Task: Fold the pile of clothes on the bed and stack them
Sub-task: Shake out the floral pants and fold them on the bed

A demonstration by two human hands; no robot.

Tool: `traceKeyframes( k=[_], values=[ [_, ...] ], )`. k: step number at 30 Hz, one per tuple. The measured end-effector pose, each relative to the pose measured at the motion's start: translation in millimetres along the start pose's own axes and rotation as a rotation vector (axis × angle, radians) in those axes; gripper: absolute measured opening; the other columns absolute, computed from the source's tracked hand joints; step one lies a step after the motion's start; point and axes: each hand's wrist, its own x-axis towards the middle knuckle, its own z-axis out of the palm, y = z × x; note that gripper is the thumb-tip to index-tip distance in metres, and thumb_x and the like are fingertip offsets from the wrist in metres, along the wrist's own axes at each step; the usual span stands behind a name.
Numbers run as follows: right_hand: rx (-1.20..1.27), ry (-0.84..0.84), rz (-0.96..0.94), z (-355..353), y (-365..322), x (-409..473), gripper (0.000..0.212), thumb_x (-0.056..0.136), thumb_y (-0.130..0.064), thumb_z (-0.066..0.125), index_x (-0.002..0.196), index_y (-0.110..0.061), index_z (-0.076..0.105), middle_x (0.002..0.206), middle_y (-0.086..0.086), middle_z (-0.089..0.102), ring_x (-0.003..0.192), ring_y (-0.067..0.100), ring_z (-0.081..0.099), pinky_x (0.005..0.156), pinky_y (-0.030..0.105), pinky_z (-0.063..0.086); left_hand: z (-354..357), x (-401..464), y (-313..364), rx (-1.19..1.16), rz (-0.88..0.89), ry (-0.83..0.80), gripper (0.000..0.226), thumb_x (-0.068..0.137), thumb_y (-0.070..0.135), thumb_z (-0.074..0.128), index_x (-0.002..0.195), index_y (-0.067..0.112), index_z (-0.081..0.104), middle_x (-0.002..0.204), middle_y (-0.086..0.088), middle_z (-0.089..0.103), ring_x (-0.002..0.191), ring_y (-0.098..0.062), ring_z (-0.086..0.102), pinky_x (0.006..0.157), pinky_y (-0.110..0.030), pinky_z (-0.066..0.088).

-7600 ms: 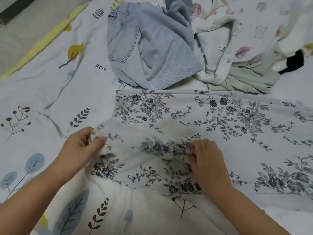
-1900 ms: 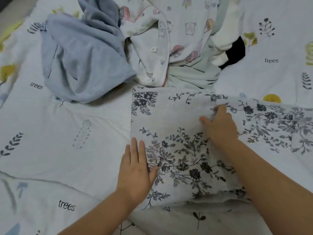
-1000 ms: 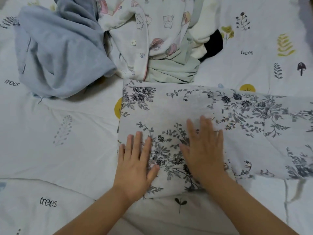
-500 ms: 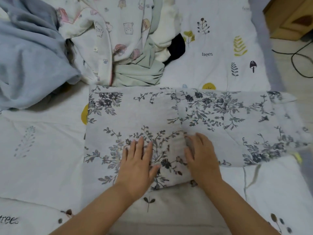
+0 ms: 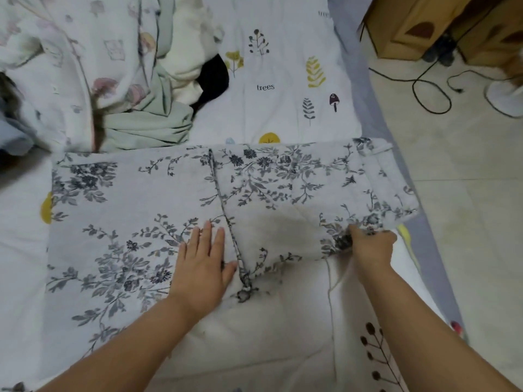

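A pale grey garment with a dark floral print lies spread flat across the bed, its left part folded over. My left hand presses flat on it, fingers straight, just left of the fold's edge. My right hand pinches the garment's near right edge close to the side of the bed. Behind the garment lies the unfolded pile: a white printed top, a mint-green piece, a cream piece and something black.
The bedsheet is white with leaf and tree prints. The bed's right edge runs close beside the garment, with tiled floor beyond. Black cables and a wooden cabinet stand on the floor at the top right.
My right hand has slid rightward from the middle of the garment to its right end and now pinches the edge. My left hand stays pressed in place. The view has shifted right.
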Motion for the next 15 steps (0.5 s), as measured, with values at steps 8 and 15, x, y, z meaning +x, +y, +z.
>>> traceKeyframes(
  k=[8, 15],
  values=[
    [0.523, 0.032, 0.177, 7.9, -22.0, 27.4, 0.046, 0.073, -0.013, 0.076, 0.111, 0.004, 0.057, 0.110, 0.015, 0.063, 0.099, 0.028, 0.061, 0.086, 0.037, 0.053, -11.0, -3.4, -4.3, -0.067, 0.054, -0.023, 0.067, 0.098, 0.047, 0.023, 0.149, 0.018, -0.009, 0.156, -0.007, -0.017, 0.144, -0.025, -0.014, 0.117, -0.039, -0.003],
    [0.155, -0.035, -0.596, 13.2, -47.2, -43.3, 0.017, 0.080, -0.009, 0.066, 0.077, -0.016, 0.051, 0.084, 0.006, 0.058, 0.076, 0.017, 0.054, 0.068, 0.024, 0.039, -43.8, -11.6, -29.4, -0.449, 0.083, 0.023, 0.049, 0.095, 0.028, 0.049, 0.140, 0.014, 0.035, 0.140, -0.007, 0.042, 0.125, -0.021, 0.041, 0.099, -0.024, 0.032]
  ],
)
